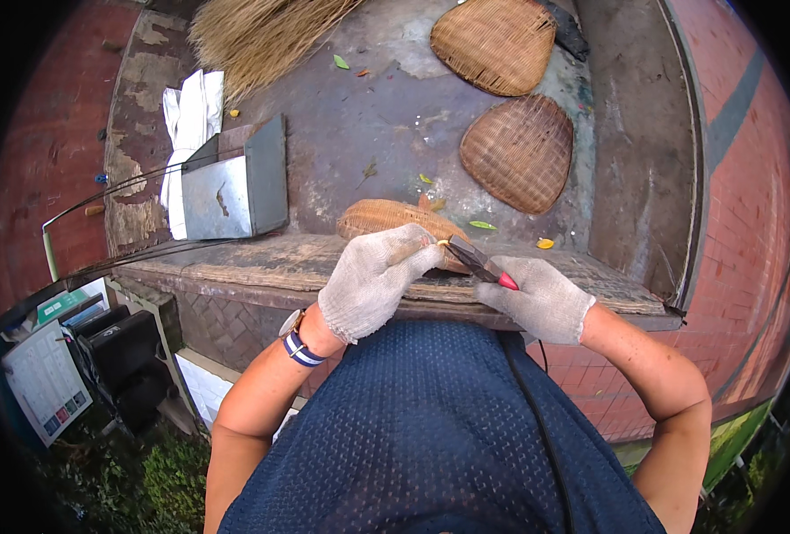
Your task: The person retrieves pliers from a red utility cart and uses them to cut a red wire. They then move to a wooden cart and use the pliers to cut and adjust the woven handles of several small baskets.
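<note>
My left hand (381,277), in a knitted work glove, pinches a small yellowish piece (443,242) at its fingertips. Gloved the same way, my right hand (535,297) grips a pair of pliers (476,259) with a red handle. The pliers' jaws point left and meet the small piece, whose kind is too small to tell. Just beyond my hands a woven wicker piece (385,217) lies at the near wooden edge (288,270), partly hidden by my left glove. Whether either hand touches it, I cannot tell.
Two rounded woven wicker pieces (493,45) (518,153) lie at the right. At the left stand a sheet-metal dustpan (216,197), white cloth (198,113) and a straw bundle (261,47). A raised side board (642,140) bounds the right. Scattered leaves (483,225) lie between.
</note>
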The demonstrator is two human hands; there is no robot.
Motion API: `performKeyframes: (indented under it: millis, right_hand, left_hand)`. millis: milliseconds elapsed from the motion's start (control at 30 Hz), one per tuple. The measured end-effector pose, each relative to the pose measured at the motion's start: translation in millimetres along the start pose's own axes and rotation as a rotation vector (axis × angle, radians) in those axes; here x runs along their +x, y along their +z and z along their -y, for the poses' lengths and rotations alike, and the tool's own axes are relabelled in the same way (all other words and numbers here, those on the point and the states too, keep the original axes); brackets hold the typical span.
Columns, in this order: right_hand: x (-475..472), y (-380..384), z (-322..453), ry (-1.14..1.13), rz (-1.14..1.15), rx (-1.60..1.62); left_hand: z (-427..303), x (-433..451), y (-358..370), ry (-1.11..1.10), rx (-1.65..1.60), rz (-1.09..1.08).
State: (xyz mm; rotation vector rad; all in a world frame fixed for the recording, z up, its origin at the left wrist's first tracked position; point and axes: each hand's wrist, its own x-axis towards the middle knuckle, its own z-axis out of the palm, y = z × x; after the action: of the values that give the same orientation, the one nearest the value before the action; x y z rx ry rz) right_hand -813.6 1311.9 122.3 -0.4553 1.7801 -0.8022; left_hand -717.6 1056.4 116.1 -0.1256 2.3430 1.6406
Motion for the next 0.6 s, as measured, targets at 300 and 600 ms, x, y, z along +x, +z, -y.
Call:
performKeyframes:
  millis: [300, 600]
  right_hand:
    - [46, -10, -14, -0.582, -0.858, -0.843]
    - [37, 0, -14, -0.564, -0.783, -0.715]
  left_hand:
    - [10, -7, 13, -0.487, -0.708, -0.074]
    - [-3, -9, 9, -0.234, -0.328, -0.143]
